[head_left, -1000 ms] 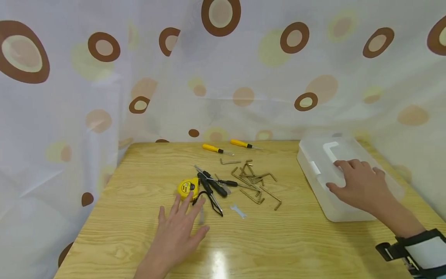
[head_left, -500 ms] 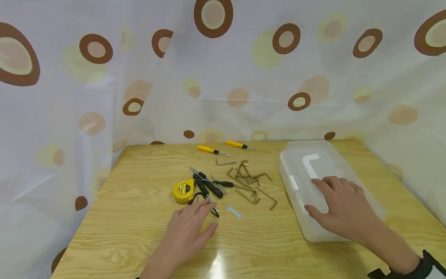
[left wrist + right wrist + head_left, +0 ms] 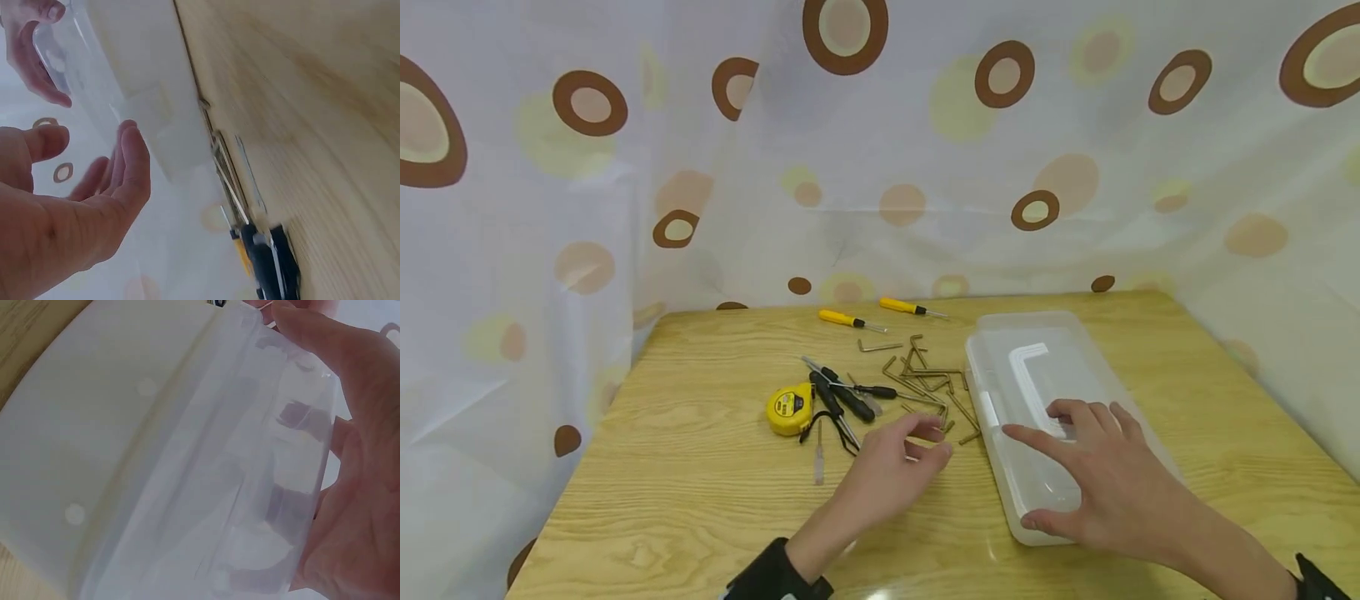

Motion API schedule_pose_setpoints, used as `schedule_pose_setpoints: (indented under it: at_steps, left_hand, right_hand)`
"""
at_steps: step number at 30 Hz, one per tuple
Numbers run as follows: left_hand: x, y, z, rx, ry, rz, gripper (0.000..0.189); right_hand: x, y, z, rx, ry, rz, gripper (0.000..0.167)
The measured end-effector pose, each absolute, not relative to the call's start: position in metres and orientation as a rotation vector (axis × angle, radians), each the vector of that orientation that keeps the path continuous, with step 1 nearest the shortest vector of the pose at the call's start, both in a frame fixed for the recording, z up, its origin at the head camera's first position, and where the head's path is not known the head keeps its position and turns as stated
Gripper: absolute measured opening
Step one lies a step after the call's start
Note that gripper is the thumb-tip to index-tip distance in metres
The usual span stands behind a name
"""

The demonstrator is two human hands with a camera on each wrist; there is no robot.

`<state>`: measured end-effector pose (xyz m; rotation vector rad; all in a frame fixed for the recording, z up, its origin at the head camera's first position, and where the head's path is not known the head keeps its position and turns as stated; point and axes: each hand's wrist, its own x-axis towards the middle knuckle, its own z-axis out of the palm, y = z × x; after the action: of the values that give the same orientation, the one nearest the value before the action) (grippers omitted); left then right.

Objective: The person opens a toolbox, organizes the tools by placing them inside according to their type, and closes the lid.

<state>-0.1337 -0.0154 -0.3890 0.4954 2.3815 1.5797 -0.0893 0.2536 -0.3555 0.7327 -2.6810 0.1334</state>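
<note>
A translucent plastic box (image 3: 1000, 487), its lid on and a white handle (image 3: 1028, 371) set in the lid, lies at the right of the table. Over the lid spreads my right hand (image 3: 1112, 479), fingertips right at the handle and thumb by the near left edge. In the right wrist view the fingers and palm overlap the box's clear lid (image 3: 206, 481). My left hand (image 3: 891, 467) hovers left of the box, fingers loosely bent and holding nothing. Several L-shaped hex keys (image 3: 922, 372) lie between that hand and the box's left side.
A yellow tape measure (image 3: 788, 408) with a black strap lies beside several black-handled screwdrivers (image 3: 853, 403). A small clear-handled screwdriver (image 3: 819, 465) is nearer. Two yellow-handled screwdrivers (image 3: 841, 317) lie at the back. A patterned curtain (image 3: 850, 167) hangs behind the table.
The box has slid left and nearer under my right hand, up to the hex keys. My left hand has moved right, away from the tape measure, its fingers more bent, now covering the small wrench.
</note>
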Motion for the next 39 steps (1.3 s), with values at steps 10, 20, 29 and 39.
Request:
schedule_pose_setpoints:
  at_steps: [10, 20, 29, 39]
  left_hand:
    - [-0.148, 0.011, -0.393, 0.613, 2.475, 1.538, 0.049]
    - [-0.161, 0.017, -0.403, 1.162, 2.904, 0.977, 0.040]
    - [-0.167, 0.024, -0.407, 1.176, 2.901, 0.944, 0.039]
    - [-0.160, 0.035, -0.410, 0.264, 1.941, 1.751, 0.058]
  right_hand:
    - [-0.081, 0.252, -0.359, 0.818, -2.655, 0.137, 0.094]
    - [-0.078, 0.251, -0.368, 0.924, -2.527, 0.090, 0.097]
    - [-0.079, 0.251, -0.371, 0.896, -2.495, 0.157, 0.082]
    - [-0.081, 0.249, -0.371, 0.875, -2.478, 0.275, 0.064]
